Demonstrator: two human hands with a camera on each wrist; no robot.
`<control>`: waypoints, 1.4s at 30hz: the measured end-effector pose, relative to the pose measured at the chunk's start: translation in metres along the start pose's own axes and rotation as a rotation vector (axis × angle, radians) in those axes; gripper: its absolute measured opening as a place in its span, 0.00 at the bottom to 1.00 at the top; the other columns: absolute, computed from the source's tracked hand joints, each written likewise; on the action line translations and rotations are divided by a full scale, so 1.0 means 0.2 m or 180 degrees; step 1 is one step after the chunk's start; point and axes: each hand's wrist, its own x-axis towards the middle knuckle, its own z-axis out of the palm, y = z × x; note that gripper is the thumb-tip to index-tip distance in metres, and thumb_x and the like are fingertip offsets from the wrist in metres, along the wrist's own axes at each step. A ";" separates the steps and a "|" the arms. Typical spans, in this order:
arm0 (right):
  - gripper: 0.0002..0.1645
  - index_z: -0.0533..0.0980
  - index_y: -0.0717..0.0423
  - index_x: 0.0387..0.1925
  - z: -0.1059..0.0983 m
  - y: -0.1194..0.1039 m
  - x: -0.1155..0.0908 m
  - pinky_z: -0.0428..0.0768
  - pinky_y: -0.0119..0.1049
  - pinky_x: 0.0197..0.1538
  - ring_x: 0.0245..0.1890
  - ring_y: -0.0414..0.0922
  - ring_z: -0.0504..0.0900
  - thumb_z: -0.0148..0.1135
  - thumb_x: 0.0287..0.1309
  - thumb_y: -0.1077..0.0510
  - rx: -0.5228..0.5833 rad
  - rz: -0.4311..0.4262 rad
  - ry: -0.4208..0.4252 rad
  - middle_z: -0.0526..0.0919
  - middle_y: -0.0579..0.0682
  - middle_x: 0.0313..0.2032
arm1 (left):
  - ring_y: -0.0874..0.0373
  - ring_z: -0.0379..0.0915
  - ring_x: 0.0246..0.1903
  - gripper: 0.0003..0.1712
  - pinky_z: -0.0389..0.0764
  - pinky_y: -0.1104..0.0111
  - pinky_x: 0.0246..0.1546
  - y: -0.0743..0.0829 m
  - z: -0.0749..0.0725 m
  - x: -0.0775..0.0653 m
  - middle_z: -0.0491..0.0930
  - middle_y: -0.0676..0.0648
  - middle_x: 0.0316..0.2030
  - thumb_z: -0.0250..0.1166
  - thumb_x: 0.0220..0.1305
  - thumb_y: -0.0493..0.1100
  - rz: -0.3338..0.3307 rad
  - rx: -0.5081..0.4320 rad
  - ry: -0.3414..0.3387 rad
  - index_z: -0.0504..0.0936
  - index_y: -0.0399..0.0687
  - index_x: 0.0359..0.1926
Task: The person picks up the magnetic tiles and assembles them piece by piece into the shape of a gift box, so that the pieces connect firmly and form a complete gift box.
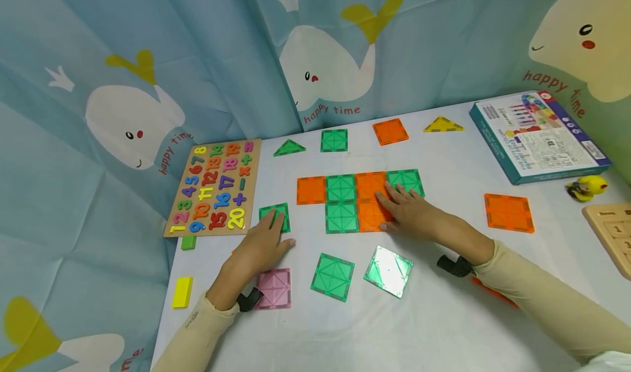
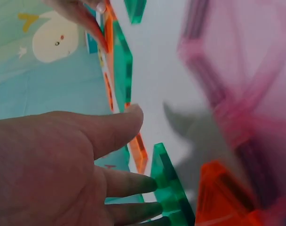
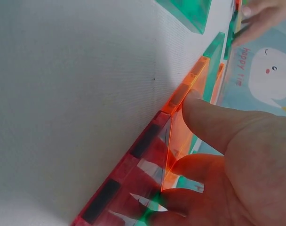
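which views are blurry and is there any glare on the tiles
Head view: sharp, edges bent by the wide lens; glare whitens one loose green tile. Left wrist view: the pink tile is badly out of focus, the left hand fairly sharp. Right wrist view: the orange tile glows with light through it; the right hand is slightly soft.

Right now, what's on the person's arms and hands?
Both hands bare: left hand, right hand. Long, close-fitting beige sleeves reach both wrists; the left cuff carries small dark print. A small black device sits at each wrist.
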 end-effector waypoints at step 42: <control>0.38 0.59 0.72 0.77 -0.26 0.12 0.43 0.64 0.66 0.75 0.74 0.72 0.64 0.56 0.80 0.51 0.0326 0.0068 -0.0094 0.61 0.76 0.75 | 0.43 0.49 0.82 0.47 0.65 0.50 0.77 0.22 -0.02 0.32 0.46 0.38 0.84 0.66 0.74 0.57 0.0763 -0.0024 -0.0235 0.55 0.50 0.84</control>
